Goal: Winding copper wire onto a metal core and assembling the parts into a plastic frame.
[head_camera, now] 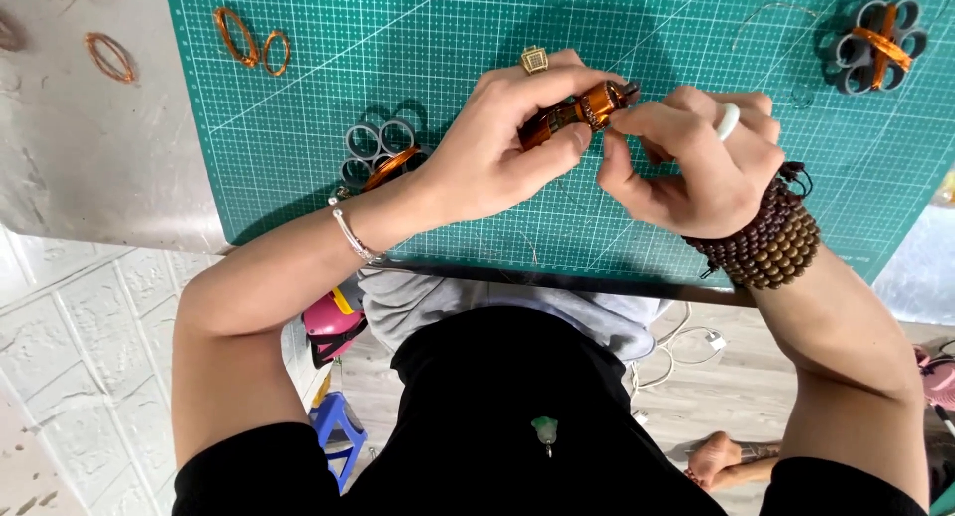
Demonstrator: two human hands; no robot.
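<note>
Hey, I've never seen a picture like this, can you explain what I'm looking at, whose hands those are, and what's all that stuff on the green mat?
There is no machine here. A camera worn on a person's head looks straight down, so you see their own arms, lap and the floor below. The left hand grips a small amber-wrapped coil, and the right hand pinches at its end. They work above a green gridded cutting mat on a grey table. On the mat lie two clusters of grey rings strapped with amber tape, one near the left wrist and one at the far right, plus loose copper wire loops. The right wrist wears brown bead bracelets.
</note>
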